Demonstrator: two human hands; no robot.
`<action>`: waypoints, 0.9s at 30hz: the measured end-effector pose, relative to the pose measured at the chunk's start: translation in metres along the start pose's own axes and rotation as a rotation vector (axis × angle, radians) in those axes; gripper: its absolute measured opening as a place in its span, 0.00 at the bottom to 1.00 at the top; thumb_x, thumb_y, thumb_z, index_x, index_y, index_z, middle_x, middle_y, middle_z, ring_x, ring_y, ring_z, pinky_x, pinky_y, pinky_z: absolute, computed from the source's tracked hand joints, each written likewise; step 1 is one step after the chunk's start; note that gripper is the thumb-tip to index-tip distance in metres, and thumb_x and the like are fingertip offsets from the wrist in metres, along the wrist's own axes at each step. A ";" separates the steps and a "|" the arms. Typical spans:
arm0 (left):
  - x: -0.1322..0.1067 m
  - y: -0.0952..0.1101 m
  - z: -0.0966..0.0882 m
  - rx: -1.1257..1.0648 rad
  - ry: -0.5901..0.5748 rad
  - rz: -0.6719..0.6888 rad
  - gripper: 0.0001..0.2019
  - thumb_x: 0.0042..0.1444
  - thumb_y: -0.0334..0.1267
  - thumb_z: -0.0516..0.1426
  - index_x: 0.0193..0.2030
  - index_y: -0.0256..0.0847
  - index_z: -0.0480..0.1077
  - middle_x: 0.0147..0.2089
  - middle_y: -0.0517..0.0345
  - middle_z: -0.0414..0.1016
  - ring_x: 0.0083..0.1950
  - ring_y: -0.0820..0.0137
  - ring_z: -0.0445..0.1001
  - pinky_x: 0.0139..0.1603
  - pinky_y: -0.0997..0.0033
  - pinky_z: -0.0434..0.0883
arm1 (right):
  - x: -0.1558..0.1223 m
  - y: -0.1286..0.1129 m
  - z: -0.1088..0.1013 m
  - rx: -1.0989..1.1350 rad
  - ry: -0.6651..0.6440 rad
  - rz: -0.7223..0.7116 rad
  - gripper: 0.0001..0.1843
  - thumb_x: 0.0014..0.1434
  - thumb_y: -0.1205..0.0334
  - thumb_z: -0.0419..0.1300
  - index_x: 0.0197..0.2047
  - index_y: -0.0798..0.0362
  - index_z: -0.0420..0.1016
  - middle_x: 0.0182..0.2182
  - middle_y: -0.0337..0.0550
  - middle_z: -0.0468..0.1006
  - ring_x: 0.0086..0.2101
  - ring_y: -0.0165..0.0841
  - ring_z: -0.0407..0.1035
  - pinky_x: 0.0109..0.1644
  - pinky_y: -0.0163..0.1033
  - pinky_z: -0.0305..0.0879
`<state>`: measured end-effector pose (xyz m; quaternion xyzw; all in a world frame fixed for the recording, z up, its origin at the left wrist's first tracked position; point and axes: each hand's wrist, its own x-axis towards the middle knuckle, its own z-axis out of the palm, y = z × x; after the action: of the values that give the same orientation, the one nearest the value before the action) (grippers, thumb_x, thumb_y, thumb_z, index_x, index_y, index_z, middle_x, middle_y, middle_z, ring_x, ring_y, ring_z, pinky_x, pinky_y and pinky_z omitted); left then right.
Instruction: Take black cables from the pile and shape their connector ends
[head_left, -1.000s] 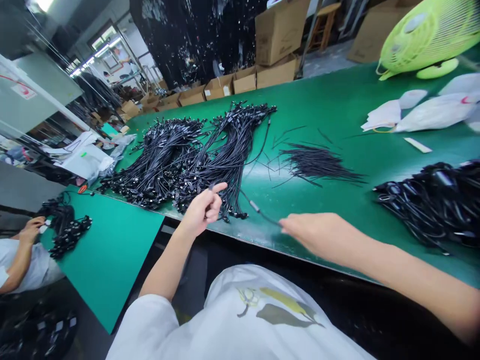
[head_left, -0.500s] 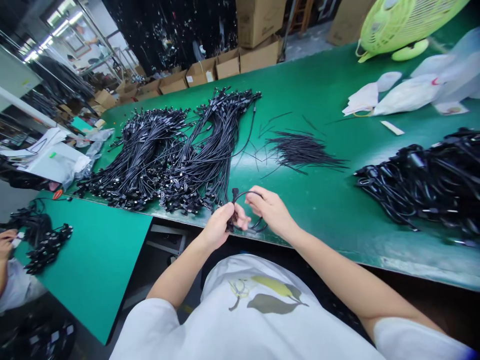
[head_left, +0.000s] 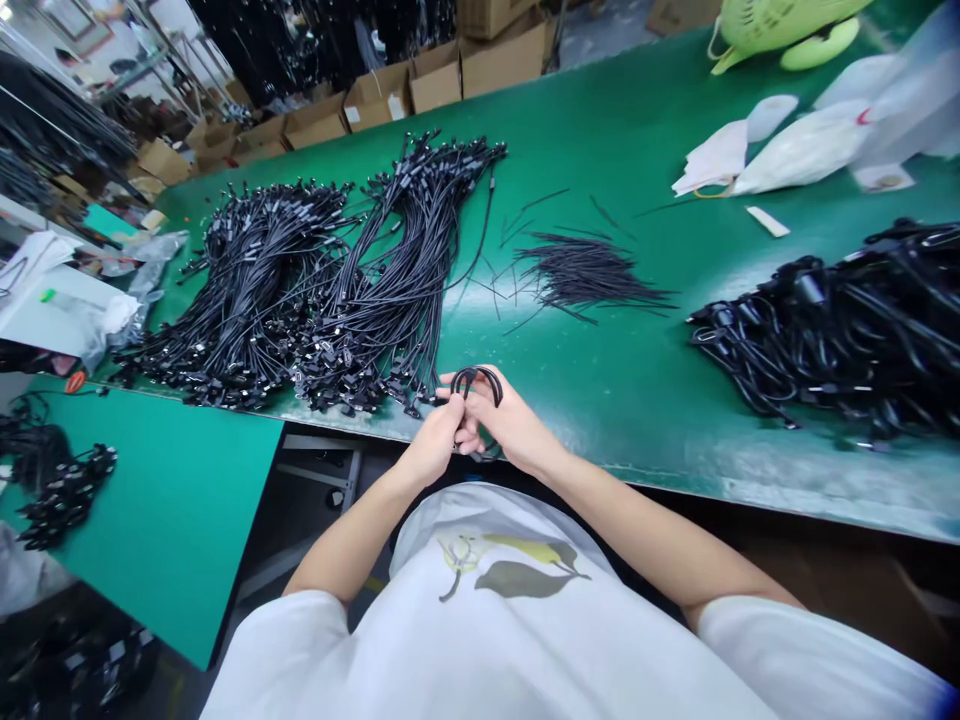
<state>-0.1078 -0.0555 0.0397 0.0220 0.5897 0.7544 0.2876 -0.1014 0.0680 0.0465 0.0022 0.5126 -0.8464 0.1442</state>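
A black cable (head_left: pixel 495 385), looped into a small coil, is held between my two hands over the table's front edge. My left hand (head_left: pixel 437 440) pinches the coil on its left side. My right hand (head_left: pixel 512 420) is closed round the right side, its fingers reaching behind the loops. The cable's ends are mostly hidden by my fingers. Just left of my hands lies a large heap of straight black cables (head_left: pixel 412 250) with small connectors. Beyond my hands is a loose pile of thin black ties (head_left: pixel 589 270).
Coiled black cables (head_left: pixel 832 330) are heaped on the right of the green table (head_left: pixel 600 390). White bags (head_left: pixel 806 150) and a yellow-green fan (head_left: pixel 780 30) stand at the back right. Cardboard boxes (head_left: pixel 379 97) line the far edge. A lower green table (head_left: pixel 172 500) adjoins at left.
My right hand has come in leftward against my left hand, and the cable loops are drawn into a tighter coil. The view has shifted, so the table appears higher and further left.
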 end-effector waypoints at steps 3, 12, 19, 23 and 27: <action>-0.001 0.000 0.002 -0.023 -0.046 -0.078 0.29 0.53 0.66 0.54 0.23 0.37 0.63 0.17 0.67 0.56 0.20 0.77 0.60 0.30 0.70 0.67 | 0.001 -0.001 -0.007 0.022 -0.121 0.121 0.30 0.52 0.48 0.68 0.55 0.49 0.67 0.48 0.49 0.77 0.22 0.27 0.71 0.17 0.30 0.67; -0.020 0.020 -0.007 -0.275 -0.248 -0.244 0.18 0.47 0.41 0.67 0.44 0.35 0.72 0.35 0.55 0.73 0.41 0.66 0.75 0.47 0.66 0.69 | 0.006 -0.004 -0.018 0.372 -0.053 0.323 0.19 0.63 0.48 0.56 0.44 0.57 0.73 0.35 0.48 0.80 0.15 0.27 0.67 0.11 0.30 0.61; -0.019 -0.004 -0.007 0.048 -0.067 -0.077 0.13 0.57 0.45 0.59 0.36 0.34 0.72 0.30 0.56 0.73 0.35 0.70 0.72 0.46 0.66 0.68 | 0.005 0.003 -0.012 0.198 -0.028 0.202 0.26 0.58 0.38 0.58 0.42 0.55 0.71 0.31 0.42 0.76 0.15 0.24 0.60 0.12 0.32 0.61; -0.016 -0.020 -0.005 0.091 0.008 -0.090 0.11 0.52 0.34 0.59 0.43 0.36 0.72 0.38 0.56 0.75 0.44 0.67 0.72 0.56 0.62 0.65 | 0.005 0.004 -0.008 -0.108 -0.063 0.045 0.32 0.57 0.29 0.51 0.35 0.54 0.69 0.30 0.41 0.72 0.22 0.25 0.62 0.18 0.29 0.58; -0.020 -0.016 -0.005 -0.023 -0.245 -0.152 0.21 0.47 0.30 0.61 0.50 0.38 0.71 0.44 0.53 0.77 0.50 0.63 0.73 0.59 0.58 0.63 | 0.003 -0.002 -0.012 -0.446 -0.158 -0.098 0.36 0.59 0.28 0.45 0.32 0.55 0.71 0.38 0.45 0.74 0.33 0.30 0.67 0.34 0.32 0.65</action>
<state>-0.0864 -0.0671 0.0294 0.0659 0.5416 0.7287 0.4138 -0.1064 0.0788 0.0414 -0.1210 0.6735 -0.7157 0.1396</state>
